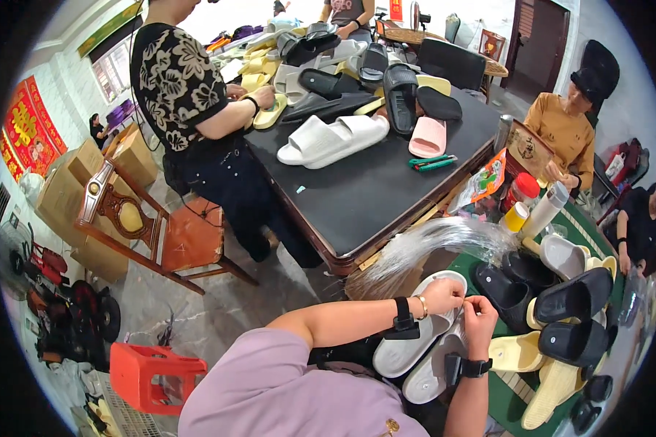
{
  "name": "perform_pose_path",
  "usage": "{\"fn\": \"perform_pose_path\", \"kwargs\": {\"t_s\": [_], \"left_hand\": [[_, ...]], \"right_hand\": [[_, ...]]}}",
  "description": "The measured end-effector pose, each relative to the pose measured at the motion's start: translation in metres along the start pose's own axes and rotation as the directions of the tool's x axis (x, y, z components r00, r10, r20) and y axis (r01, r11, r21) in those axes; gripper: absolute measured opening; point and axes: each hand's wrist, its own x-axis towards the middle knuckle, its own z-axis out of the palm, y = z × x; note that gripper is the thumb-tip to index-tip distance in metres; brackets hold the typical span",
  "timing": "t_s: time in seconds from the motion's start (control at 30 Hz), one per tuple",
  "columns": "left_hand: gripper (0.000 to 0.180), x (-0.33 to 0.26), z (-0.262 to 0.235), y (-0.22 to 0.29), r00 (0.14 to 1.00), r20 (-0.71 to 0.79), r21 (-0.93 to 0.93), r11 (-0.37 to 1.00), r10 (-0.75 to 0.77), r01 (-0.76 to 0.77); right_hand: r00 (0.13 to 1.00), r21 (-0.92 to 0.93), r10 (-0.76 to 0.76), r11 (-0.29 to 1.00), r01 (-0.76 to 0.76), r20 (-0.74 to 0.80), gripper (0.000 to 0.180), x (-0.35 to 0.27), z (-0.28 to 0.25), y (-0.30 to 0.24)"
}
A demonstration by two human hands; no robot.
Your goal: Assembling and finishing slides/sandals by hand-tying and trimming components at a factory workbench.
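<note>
Light grey slides lie side by side just below our two hands, at the near left of the green table; we cannot tell what carries them. Our left hand reaches in from the left and our right hand from the near side, their fingertips meeting above the far end of the pair. In each hand the grip is drawn together in a pinch, though whatever sits between is too small for us to make out. Just beyond, we see a bundle of clear strands, and to our right black slides and cream slides. On the dark table farther off, a white slide and a pink slide lie before a heap of footwear. At far left, a co-worker in a floral top handles a yellow slide.
</note>
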Motion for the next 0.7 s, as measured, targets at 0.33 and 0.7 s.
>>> {"fn": "perform_pose_path", "kwargs": {"t_s": [0.33, 0.7], "left_hand": [[0.02, 0.0, 0.01, -0.006, 0.995, -0.047, 0.041, 0.996, 0.084, -0.082], [0.015, -0.001, 0.012, -0.007, 0.988, -0.108, -0.016, 0.993, 0.111, -0.113]], "right_hand": [[0.998, 0.101, 0.022, 0.994, -0.027, 0.054, 0.004, -0.001, -0.003, 0.016], [0.999, 0.303, 0.046, 0.952, -0.05, 0.021, 0.004, 0.001, 0.002, 0.018]]}}
